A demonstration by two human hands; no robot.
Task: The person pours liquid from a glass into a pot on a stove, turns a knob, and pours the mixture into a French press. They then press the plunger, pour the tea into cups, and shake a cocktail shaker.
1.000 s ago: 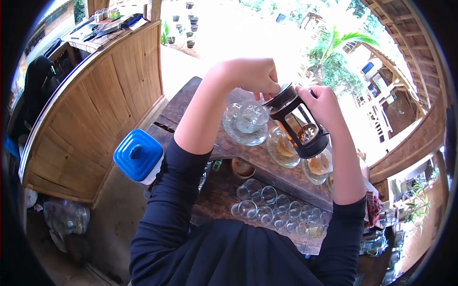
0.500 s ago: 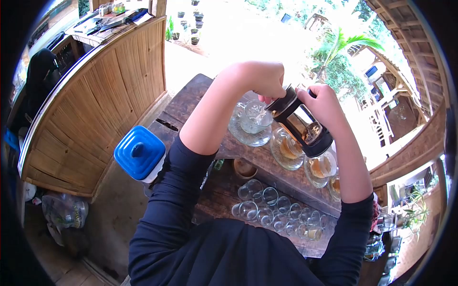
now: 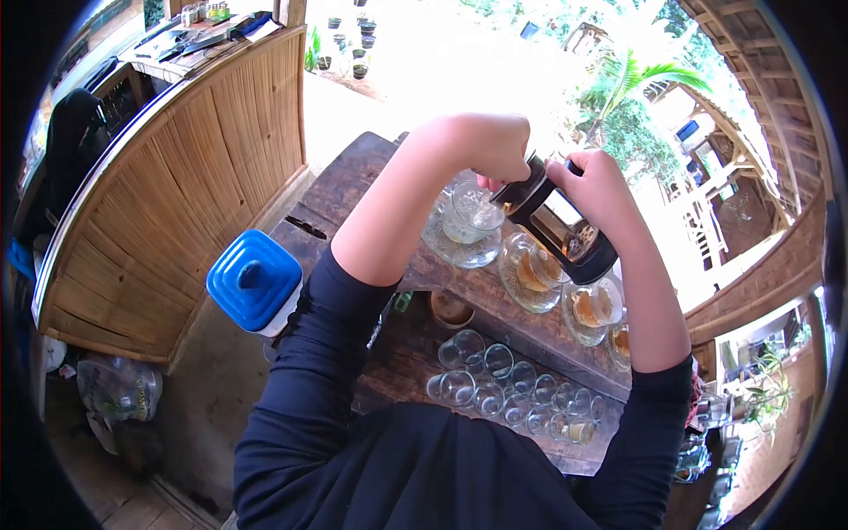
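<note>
Here a French press (image 3: 558, 225) is gripped by the right hand (image 3: 594, 187) & tilted over a glass cup (image 3: 475, 210); its lid is pinched by the left hand (image 3: 490, 146).

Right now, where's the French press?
Head view, upper right of centre: the French press is tilted over a glass cup, gripped by the right hand, left hand on its lid.

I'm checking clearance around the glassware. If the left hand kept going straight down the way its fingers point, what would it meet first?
Probably the glass cup on its saucer, just below the left hand, which rests on the French press lid. Depth is hard to judge.
</note>
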